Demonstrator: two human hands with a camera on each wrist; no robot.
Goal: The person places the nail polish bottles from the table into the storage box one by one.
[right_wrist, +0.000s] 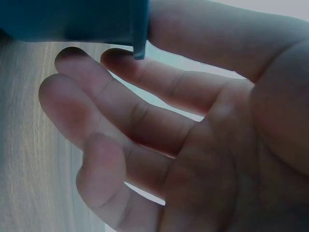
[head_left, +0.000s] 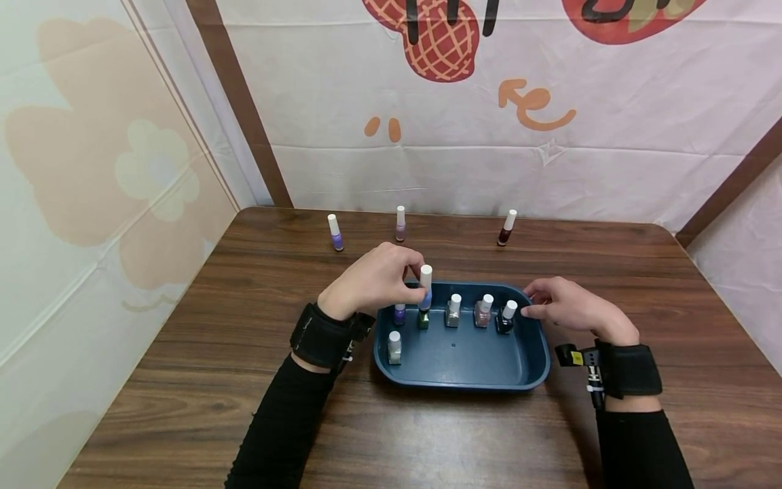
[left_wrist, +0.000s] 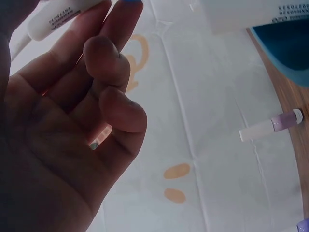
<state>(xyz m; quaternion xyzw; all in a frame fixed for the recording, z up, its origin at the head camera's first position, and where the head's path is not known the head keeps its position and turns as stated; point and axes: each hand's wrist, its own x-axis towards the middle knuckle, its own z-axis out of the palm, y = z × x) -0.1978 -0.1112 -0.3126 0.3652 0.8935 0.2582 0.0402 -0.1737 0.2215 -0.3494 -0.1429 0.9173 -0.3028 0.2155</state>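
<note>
My left hand (head_left: 381, 280) pinches a nail polish bottle with a white cap (head_left: 425, 275) and blue polish, upright over the back left part of a blue tray (head_left: 464, 388). In the left wrist view the printed white cap (left_wrist: 58, 18) shows between the fingers. Below the held bottle stands a green nail polish (head_left: 423, 320), partly hidden by it. A purple one (head_left: 400, 315) is beside it, close to my left fingers. My right hand (head_left: 568, 309) grips the tray's right rim, thumb on the inner side and fingers outside, as the right wrist view shows.
Along the tray's back row stand silver (head_left: 452, 314), pink (head_left: 482, 314) and black (head_left: 506, 319) bottles. A whitish bottle (head_left: 394, 350) is at the front left. Behind the tray, violet (head_left: 337, 238), mauve (head_left: 400, 227) and dark red (head_left: 506, 231) bottles stand near the table's back edge.
</note>
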